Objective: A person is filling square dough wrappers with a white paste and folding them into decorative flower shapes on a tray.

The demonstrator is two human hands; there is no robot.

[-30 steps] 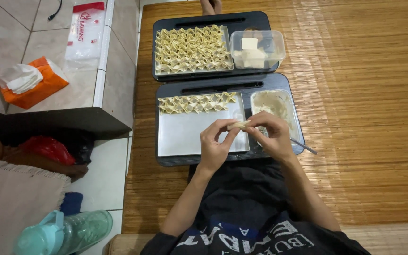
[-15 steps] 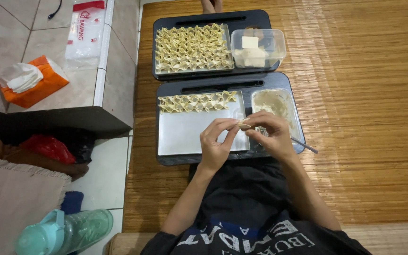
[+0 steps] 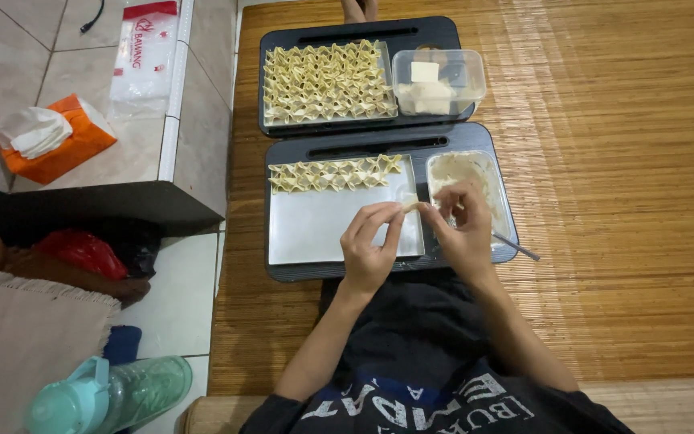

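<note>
Over the near tray [image 3: 347, 269], the left hand [image 3: 369, 245] and right hand [image 3: 463, 229] pinch a dumpling [image 3: 410, 206] between fingertips above its pale liner, with a row of folded dumplings [image 3: 335, 174] along its far edge, a filling tub [image 3: 467, 173] at its right, and a fuller tray [image 3: 283, 80] beyond.

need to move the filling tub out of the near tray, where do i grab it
Take the filling tub by its far rim, coming from above. That edge looks bare, while the right hand covers the near rim and a utensil handle sticks out over the near right corner.
</note>
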